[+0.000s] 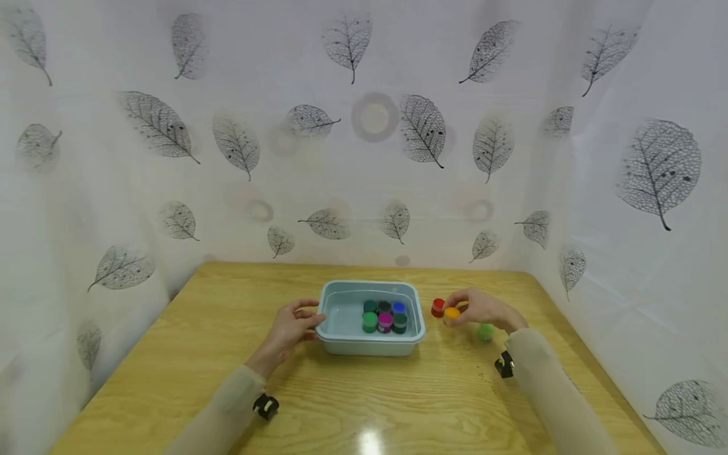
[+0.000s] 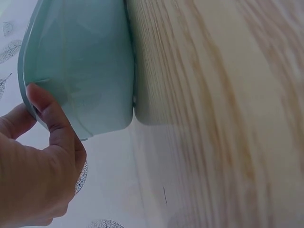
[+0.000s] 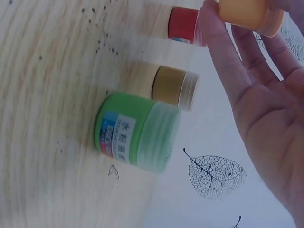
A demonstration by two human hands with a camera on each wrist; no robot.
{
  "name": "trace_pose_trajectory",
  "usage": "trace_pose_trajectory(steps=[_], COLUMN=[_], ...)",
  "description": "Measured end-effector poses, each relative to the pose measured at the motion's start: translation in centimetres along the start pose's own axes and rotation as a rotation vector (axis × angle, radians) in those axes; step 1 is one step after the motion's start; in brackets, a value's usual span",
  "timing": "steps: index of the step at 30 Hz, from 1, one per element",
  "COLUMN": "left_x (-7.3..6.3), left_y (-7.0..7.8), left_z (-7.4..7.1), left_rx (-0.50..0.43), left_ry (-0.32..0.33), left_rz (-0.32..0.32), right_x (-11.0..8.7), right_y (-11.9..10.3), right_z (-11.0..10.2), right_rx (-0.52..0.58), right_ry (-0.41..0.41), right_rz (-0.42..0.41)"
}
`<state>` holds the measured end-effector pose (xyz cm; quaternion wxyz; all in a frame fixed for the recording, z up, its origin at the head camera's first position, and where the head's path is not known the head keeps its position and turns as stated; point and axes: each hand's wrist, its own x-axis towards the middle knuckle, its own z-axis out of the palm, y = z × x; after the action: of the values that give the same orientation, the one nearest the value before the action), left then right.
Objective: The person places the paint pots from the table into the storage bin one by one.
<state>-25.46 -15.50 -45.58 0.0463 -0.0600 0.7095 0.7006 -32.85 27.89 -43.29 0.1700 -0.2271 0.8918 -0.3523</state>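
My left hand [image 1: 291,330] grips the left end of a pale blue-green plastic tub [image 1: 366,347], with thumb and fingers at its rim in the left wrist view. My right hand [image 1: 480,308] holds an orange paint jar [image 3: 244,12] between thumb and fingers, just right of the tub. Beside it on the table stands a red paint jar [image 1: 437,308]. A light green paint jar [image 3: 130,133] with a printed label and an ochre paint jar [image 3: 168,85] also stand near that hand. Inside the tub, several paint jars, among them a magenta one [image 1: 385,321], sit toward the right.
The wooden table [image 1: 352,398] reaches back to a white curtain [image 1: 273,82] with leaf prints, which also hangs along both sides. Small dark specks [image 3: 104,35] lie on the tabletop near the red jar.
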Motion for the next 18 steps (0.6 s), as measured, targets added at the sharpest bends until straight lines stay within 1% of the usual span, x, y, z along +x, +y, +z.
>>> trace_pose_trajectory(steps=[7,14,18], left_x=[0.0,0.1,0.1], left_y=[-0.1,-0.2,-0.1], left_z=[0.1,0.1,0.1], left_rx=[-0.002,-0.02,-0.028], left_ry=[0.0,-0.005,-0.006], left_rz=[-0.01,-0.007,-0.007], right_x=[0.1,0.8,1.0], right_y=[-0.3,-0.6,-1.2], right_z=[0.8,1.0,1.1], right_rx=[0.05,0.266,0.292], right_ry=[-0.016,-0.067,-0.075], right_rz=[-0.012,-0.046,-0.065])
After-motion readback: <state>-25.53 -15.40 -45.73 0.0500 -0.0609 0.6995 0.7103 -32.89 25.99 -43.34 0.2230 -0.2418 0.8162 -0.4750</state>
